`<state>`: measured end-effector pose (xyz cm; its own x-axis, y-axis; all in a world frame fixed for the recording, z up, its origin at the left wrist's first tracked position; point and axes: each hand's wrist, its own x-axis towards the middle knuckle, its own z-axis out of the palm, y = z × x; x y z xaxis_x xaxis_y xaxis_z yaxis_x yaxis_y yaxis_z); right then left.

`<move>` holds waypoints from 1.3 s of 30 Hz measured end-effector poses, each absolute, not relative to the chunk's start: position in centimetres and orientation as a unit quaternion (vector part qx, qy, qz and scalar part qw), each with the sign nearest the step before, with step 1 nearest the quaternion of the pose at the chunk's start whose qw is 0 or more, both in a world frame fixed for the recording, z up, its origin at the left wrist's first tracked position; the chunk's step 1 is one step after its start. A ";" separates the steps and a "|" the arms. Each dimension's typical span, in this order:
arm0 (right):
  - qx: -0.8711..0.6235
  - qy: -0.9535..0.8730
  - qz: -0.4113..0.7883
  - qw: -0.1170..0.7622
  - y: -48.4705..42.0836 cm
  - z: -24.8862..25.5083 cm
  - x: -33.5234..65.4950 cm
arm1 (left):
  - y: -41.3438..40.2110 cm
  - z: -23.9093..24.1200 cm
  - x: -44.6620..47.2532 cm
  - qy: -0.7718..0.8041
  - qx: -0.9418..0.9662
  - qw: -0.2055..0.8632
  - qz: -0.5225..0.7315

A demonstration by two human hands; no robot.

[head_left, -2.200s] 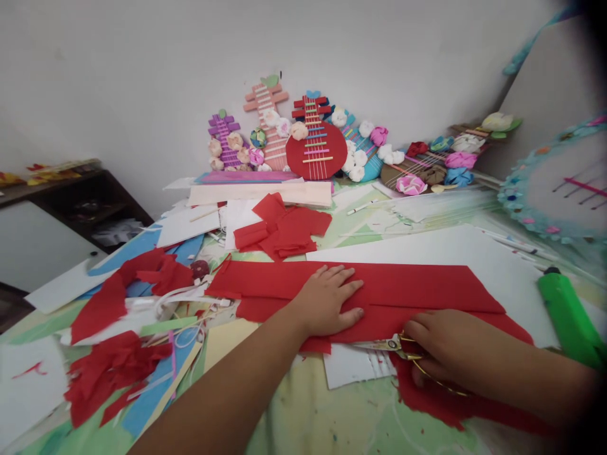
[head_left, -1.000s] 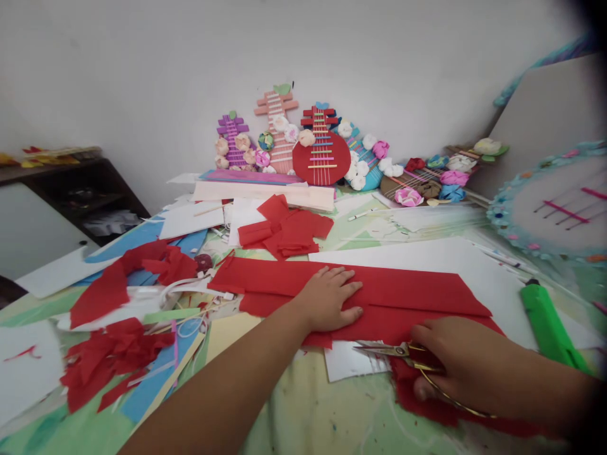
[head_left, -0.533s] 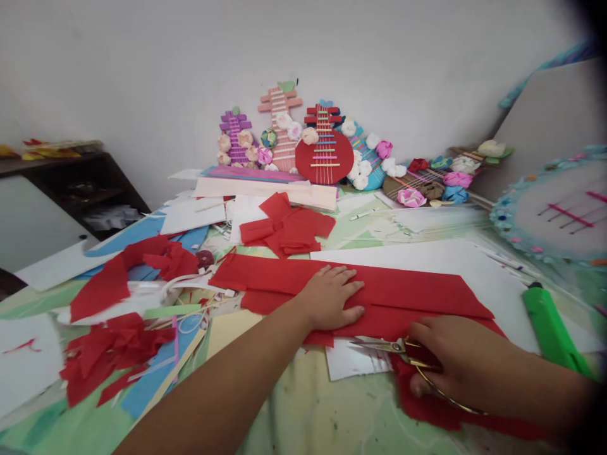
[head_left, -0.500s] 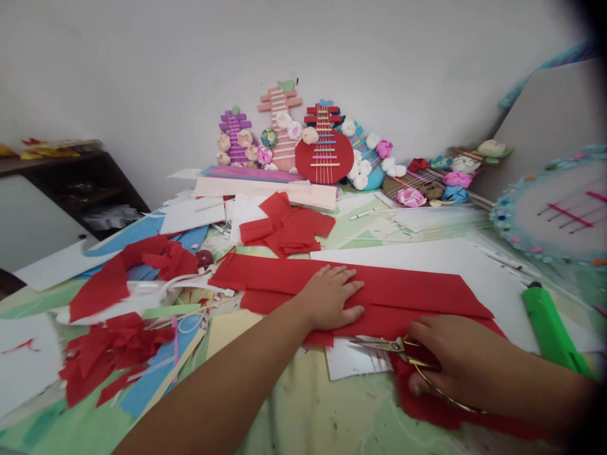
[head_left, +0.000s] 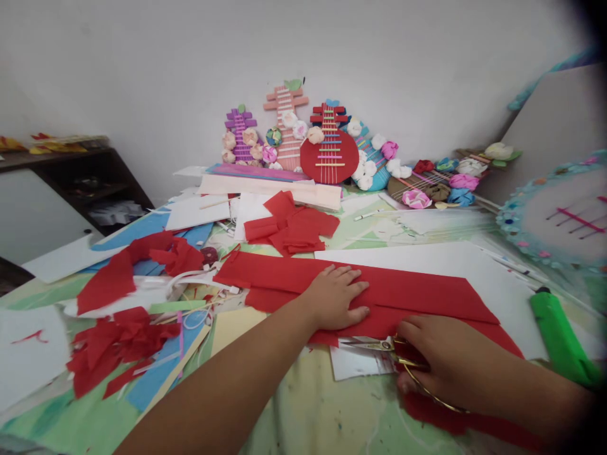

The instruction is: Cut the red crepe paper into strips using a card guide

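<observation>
Across the middle of the table lies a long folded strip of red crepe paper (head_left: 417, 287). My left hand (head_left: 334, 298) presses flat on it, fingers spread. In my right hand (head_left: 436, 351) is a pair of gold-handled scissors (head_left: 386, 345), its blades pointing left along the paper's near edge. Under the blades shows a small white card (head_left: 358, 364). A loose piece of red crepe paper (head_left: 439, 414) hangs below my right hand, partly hidden by it. Whether the blades are cutting into the paper I cannot tell.
Red scraps (head_left: 118, 347) and blue sheets clutter the left side. More red pieces (head_left: 298, 224) lie behind the strip. Decorated lute-shaped crafts (head_left: 329, 155) lean on the wall. A green glue gun (head_left: 562, 338) lies at right, beside a large white sheet (head_left: 502, 300).
My right hand and the scissors have shifted slightly left along the paper's near edge. The left hand stays pressed on the paper. The whole view has drifted a little.
</observation>
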<state>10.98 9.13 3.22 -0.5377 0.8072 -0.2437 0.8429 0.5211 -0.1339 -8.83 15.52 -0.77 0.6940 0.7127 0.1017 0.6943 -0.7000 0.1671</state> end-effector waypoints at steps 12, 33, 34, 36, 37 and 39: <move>0.446 0.888 -0.082 0.077 9.6 2.9 10.1 | 15.3 -0.6 -8.8 0.386 0.917 0.064 0.082; 0.505 0.846 -0.157 0.062 9.1 4.1 12.5 | 15.4 -0.5 -9.1 0.382 0.915 0.082 0.101; 0.524 0.836 -0.156 0.047 9.2 4.2 13.2 | 15.4 -0.5 -9.1 0.381 0.915 0.082 0.106; 0.563 0.814 -0.141 0.013 9.9 4.1 15.0 | 15.3 -0.2 -9.2 0.383 0.913 0.084 0.118; 0.584 0.801 -0.129 -0.002 10.3 4.0 15.9 | 15.3 -0.1 -9.2 0.386 0.910 0.085 0.124; 0.615 0.781 -0.107 -0.017 11.3 3.6 17.5 | 15.2 0.3 -9.2 0.404 0.901 0.085 0.137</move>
<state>17.46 11.28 3.62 -0.2432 0.9642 -0.1061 0.9571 0.2207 -0.1878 -9.15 15.19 0.29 0.6363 0.7508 0.1774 0.7043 -0.6592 0.2636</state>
